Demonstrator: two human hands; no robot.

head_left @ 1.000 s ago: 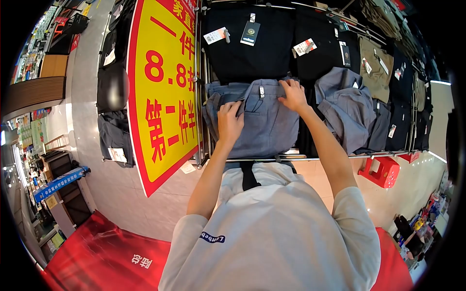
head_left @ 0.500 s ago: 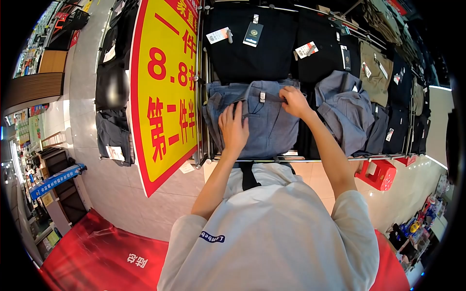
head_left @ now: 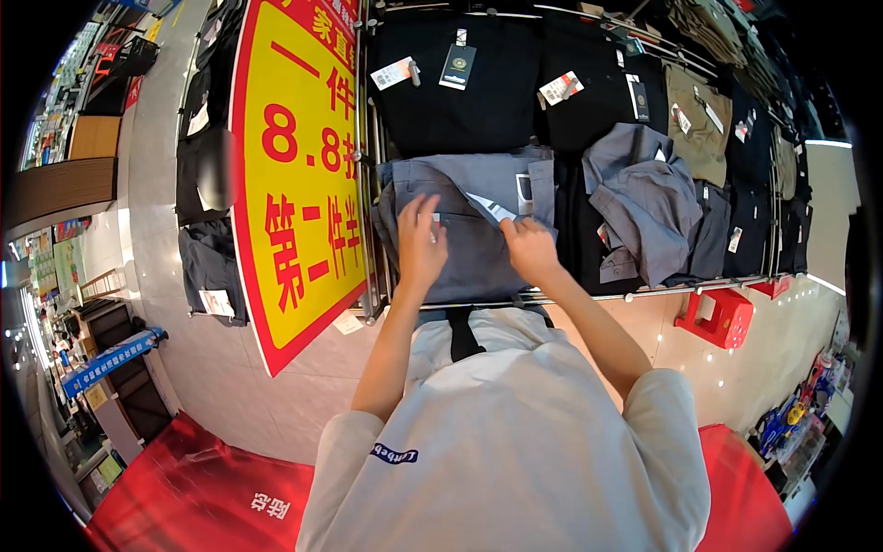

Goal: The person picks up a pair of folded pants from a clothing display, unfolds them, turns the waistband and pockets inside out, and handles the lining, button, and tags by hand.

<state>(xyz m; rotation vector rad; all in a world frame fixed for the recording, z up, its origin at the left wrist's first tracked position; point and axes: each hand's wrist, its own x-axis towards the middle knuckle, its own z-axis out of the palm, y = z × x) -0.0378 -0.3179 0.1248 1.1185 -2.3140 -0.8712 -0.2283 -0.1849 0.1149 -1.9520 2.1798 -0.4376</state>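
Folded grey-blue trousers (head_left: 469, 262) lie on a rack in front of me, on top of more grey cloth. My right hand (head_left: 532, 250) pinches a flap of their upper edge and has pulled it down toward me. A white strip of label or lining shows along that folded edge. Over the left part of the same trousers is my left hand (head_left: 421, 247), its fingers apart and slightly blurred; whether it touches the cloth I cannot tell. A crumpled grey pair (head_left: 644, 202) lies to the right.
Black folded trousers (head_left: 455, 101) with hang tags lie behind, and a khaki pair (head_left: 699, 124) at the right. A large yellow and red sign (head_left: 299, 184) stands close on the left. Below the rack's metal front rail (head_left: 589, 296) is a red stool (head_left: 722, 317).
My right hand has moved down and left, drawing the trousers' upper edge with it. My left hand has shifted slightly left and its fingers have lifted. The view has turned a little.
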